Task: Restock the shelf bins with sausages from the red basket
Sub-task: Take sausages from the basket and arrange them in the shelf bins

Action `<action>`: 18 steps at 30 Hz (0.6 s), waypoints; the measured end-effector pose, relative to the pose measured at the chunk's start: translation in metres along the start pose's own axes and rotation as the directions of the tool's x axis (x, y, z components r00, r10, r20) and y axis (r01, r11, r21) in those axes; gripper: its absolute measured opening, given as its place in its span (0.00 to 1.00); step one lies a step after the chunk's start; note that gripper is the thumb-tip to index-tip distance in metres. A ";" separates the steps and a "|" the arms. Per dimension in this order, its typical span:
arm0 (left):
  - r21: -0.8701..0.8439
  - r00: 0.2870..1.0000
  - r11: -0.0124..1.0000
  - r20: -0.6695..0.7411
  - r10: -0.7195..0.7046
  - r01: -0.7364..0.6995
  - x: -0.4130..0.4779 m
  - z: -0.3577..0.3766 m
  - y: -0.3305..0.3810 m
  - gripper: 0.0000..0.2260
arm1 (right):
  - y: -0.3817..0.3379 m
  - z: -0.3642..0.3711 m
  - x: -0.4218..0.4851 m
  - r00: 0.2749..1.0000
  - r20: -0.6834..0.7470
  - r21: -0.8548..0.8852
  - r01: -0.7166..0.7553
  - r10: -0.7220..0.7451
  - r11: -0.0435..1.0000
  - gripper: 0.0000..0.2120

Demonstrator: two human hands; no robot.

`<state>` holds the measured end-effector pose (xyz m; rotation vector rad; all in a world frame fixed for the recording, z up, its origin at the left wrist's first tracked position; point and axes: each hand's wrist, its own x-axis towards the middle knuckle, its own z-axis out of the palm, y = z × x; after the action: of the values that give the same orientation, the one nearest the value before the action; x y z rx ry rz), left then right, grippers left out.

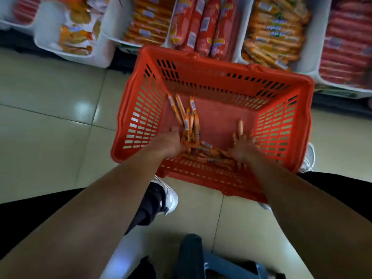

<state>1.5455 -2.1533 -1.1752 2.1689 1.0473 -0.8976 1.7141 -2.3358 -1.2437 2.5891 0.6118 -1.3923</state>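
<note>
head view: red basket holds orange sausages; shelf bins full.

The floor is laid with large glossy cream tiles split by thin dark grout lines, and a soft patch of reflected light shines on one tile. A dark shelf base runs along the far edge. A blue-grey plastic object sits nearest, partly cut off.
</note>
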 end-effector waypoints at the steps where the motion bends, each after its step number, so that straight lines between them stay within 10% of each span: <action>1: -0.011 0.999 0.999 0.004 -0.040 0.040 0.009 0.004 -0.001 0.43 | 0.000 0.006 0.001 0.998 -0.024 0.054 -0.054 0.056 0.997 0.57; 10: -0.284 0.985 0.943 0.040 -0.168 0.172 0.083 0.019 0.020 0.58 | -0.020 0.027 0.013 0.942 -0.203 0.301 -0.201 0.268 0.932 0.56; 18: -0.369 0.958 0.922 -0.202 -0.205 0.119 0.106 0.036 0.039 0.60 | -0.018 0.034 0.025 0.974 -0.157 0.000 0.164 -0.162 0.987 0.48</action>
<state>1.6157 -2.1526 -1.2709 1.9332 1.4065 -0.4741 1.6925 -2.3234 -1.2820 2.7315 0.8582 -1.2456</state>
